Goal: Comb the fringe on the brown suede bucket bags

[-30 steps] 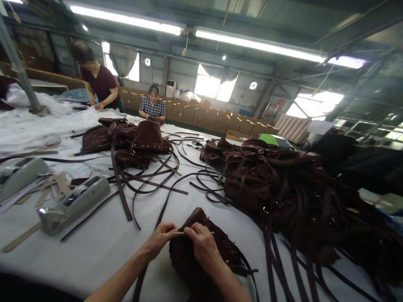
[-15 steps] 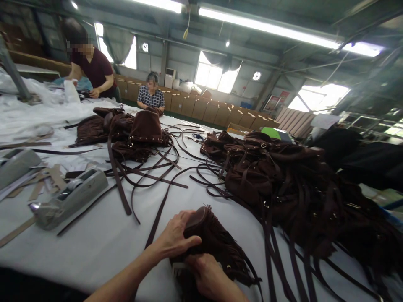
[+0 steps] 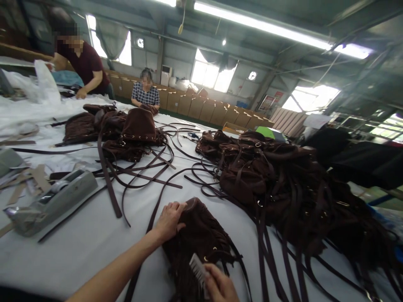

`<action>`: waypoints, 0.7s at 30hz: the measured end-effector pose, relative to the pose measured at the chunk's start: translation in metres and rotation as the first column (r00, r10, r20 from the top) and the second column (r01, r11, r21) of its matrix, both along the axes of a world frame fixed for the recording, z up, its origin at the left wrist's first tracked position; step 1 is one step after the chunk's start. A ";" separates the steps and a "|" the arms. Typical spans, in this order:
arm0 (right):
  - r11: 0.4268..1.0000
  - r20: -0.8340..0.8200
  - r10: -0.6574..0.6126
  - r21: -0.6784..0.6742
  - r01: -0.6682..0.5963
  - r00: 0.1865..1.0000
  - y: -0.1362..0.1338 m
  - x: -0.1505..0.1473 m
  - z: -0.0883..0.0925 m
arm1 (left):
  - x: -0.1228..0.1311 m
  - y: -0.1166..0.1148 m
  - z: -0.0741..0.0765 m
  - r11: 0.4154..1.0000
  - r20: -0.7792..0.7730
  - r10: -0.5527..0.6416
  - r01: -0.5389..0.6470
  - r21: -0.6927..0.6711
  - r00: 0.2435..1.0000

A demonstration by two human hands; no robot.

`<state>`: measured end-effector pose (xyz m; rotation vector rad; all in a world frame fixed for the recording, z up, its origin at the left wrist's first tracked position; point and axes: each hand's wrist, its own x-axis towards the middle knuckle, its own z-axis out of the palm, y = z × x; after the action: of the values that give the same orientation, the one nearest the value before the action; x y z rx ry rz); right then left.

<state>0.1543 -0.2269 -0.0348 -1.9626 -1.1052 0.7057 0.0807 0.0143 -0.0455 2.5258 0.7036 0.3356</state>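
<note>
A dark brown suede bag with fringe [image 3: 201,237] lies on the white table [image 3: 94,235] in front of me. My left hand [image 3: 170,219] presses down on the bag's top left edge, fingers curled over it. At the bottom edge of the view my right hand [image 3: 218,287] is closed round a small pale comb [image 3: 197,268], whose teeth rest against the fringe.
A grey tape dispenser [image 3: 50,203] sits at the left. Loose brown straps [image 3: 141,176] sprawl over the middle. A big heap of brown bags [image 3: 283,184] fills the right, a smaller pile [image 3: 119,130] lies farther back. Two people [image 3: 82,67] work at the table's far end.
My right hand has slid down toward me over the fringe, and the comb now shows in it. My left hand moved from pinching beside it to pressing on the bag's top.
</note>
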 end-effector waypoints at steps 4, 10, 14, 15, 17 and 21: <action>0.980 -0.078 -0.186 0.053 0.190 0.979 0.014 0.025 0.004 | -0.044 -0.042 -0.012 0.999 0.091 0.052 -0.052 -0.001 0.995; 0.977 0.096 -0.214 0.001 0.215 0.972 0.020 0.025 -0.013 | -0.091 -0.072 -0.025 0.932 0.152 0.139 -0.078 -0.353 0.979; 0.977 0.133 -0.207 -0.020 0.211 0.969 0.020 0.018 -0.015 | -0.051 -0.073 -0.012 0.932 -0.025 0.321 -0.320 -0.171 0.947; 0.977 0.147 -0.205 -0.026 0.211 0.968 0.019 0.017 -0.016 | -0.039 -0.073 -0.012 0.934 -0.092 0.338 -0.346 -0.090 0.937; 0.978 0.174 -0.199 -0.028 0.207 0.964 0.016 0.015 -0.019 | -0.020 -0.074 -0.017 0.931 -0.201 0.358 -0.366 -0.002 0.912; 0.983 0.208 -0.184 0.014 0.186 0.961 0.010 0.019 -0.023 | -0.014 -0.064 -0.030 0.948 -0.291 0.226 -0.278 -0.154 0.930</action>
<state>0.1732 -0.2168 -0.0578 -2.1489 -1.0231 0.4099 0.0662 -0.0497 -0.0754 2.3192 1.1182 0.0026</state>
